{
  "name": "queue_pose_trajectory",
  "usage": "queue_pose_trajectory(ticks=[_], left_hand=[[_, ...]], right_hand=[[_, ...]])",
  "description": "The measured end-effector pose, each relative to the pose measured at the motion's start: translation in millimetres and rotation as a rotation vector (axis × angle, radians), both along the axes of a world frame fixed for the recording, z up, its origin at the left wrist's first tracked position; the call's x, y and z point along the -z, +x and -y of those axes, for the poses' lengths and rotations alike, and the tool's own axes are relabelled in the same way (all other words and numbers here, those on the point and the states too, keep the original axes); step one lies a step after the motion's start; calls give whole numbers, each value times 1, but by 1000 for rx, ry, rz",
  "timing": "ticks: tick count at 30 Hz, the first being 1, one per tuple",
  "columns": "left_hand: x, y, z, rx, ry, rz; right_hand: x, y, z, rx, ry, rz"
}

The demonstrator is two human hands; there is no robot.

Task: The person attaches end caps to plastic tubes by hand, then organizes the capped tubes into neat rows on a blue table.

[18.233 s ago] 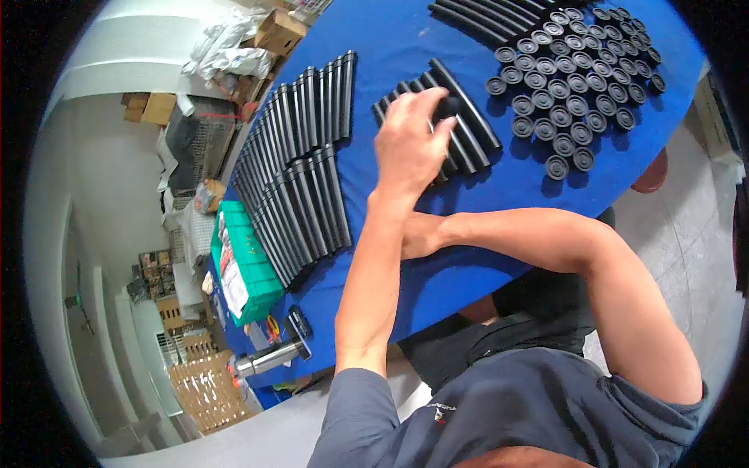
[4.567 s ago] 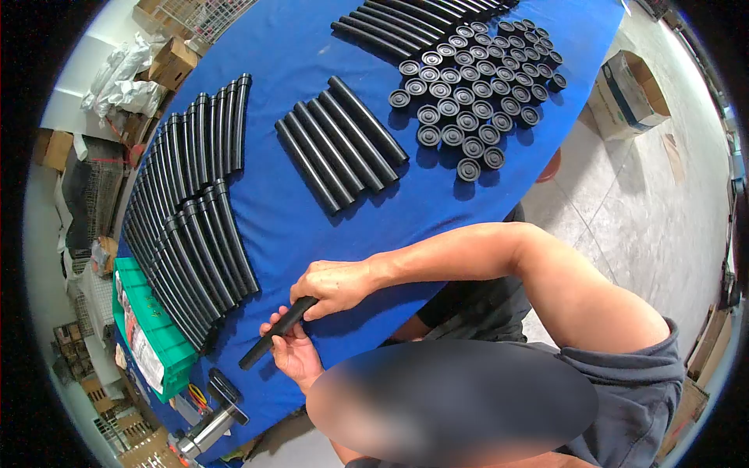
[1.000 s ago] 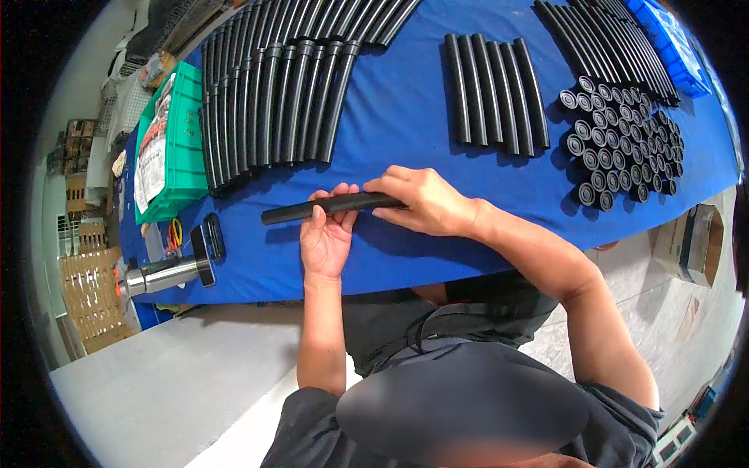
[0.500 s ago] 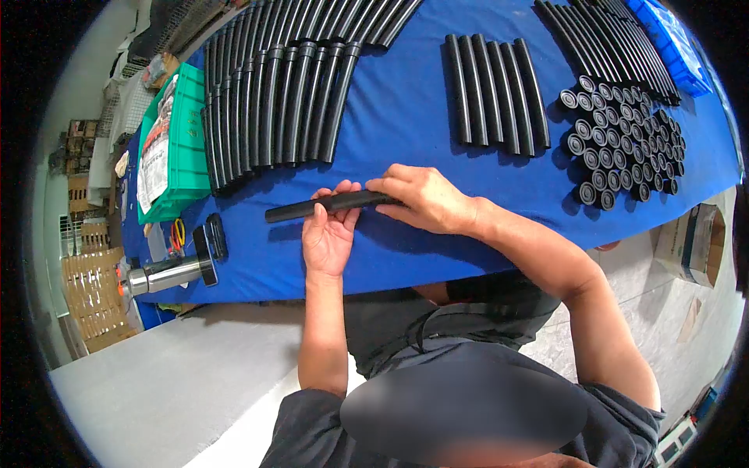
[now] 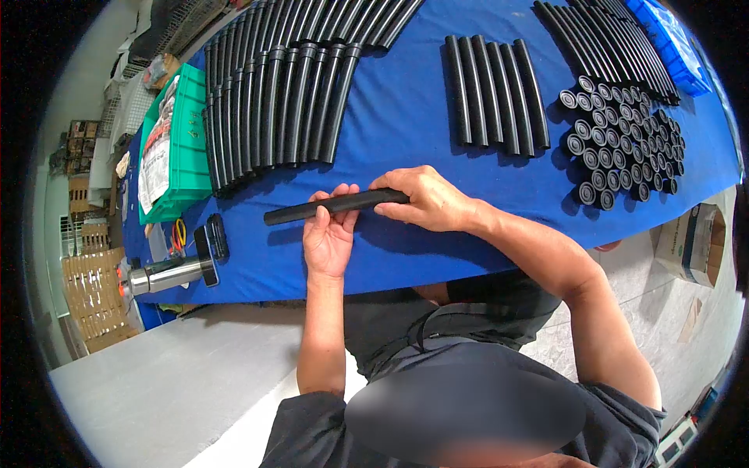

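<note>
A black tube (image 5: 292, 213) lies almost level above the near part of the blue cloth, its left end sticking out free. My left hand (image 5: 328, 242), palm up, cradles it from below with the fingers curled behind and the thumb in front. Over the tube's right end my right hand (image 5: 429, 199) is closed, thumb underneath and fingers on top; that end is partly hidden. Beyond my hands several loose black tubes (image 5: 499, 97) lie side by side. Round black caps (image 5: 624, 140) stand grouped at the right.
Rows of black tubes with collars (image 5: 289, 105) cover the back left. A green crate (image 5: 187, 148) stands beside them, near a steel cylinder (image 5: 168, 274) and a dark phone-like slab (image 5: 207, 257). More thin tubes (image 5: 608, 47) and a blue crate (image 5: 675, 47) sit back right. A cardboard box (image 5: 694, 246) is on the floor.
My right hand has shifted slightly and its thumb now lies along the tube's lower side, with more of the tube showing. My left hand stays nearly in place.
</note>
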State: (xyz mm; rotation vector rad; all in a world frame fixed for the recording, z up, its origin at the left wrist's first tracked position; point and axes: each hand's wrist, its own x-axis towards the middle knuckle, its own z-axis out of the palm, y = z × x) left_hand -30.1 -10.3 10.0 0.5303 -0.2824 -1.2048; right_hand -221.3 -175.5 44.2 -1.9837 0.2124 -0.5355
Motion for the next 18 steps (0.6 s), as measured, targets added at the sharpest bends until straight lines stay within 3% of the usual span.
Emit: queue_pose_trajectory(ticks=[2,5,10,12,15,18], left_hand=[[3,2,-1,-4,13,-14],[-4,-2,-2,-20,35,-22],[-1,-2,-1,-9,15,-23],[0,1,-2,47,-49,-15],[-3,-2,0,-3,19,3],[-5,-1,0,4,51,-46]], right_hand=[[-4,-1,0,-7,36,-29],[7,2,0,7,-69,115],[4,-3,-3,22,-263,72],[0,-2,2,-22,-75,112],[-16,-4,4,-90,386,-252],[-2,-1,-2,61,-150,110]])
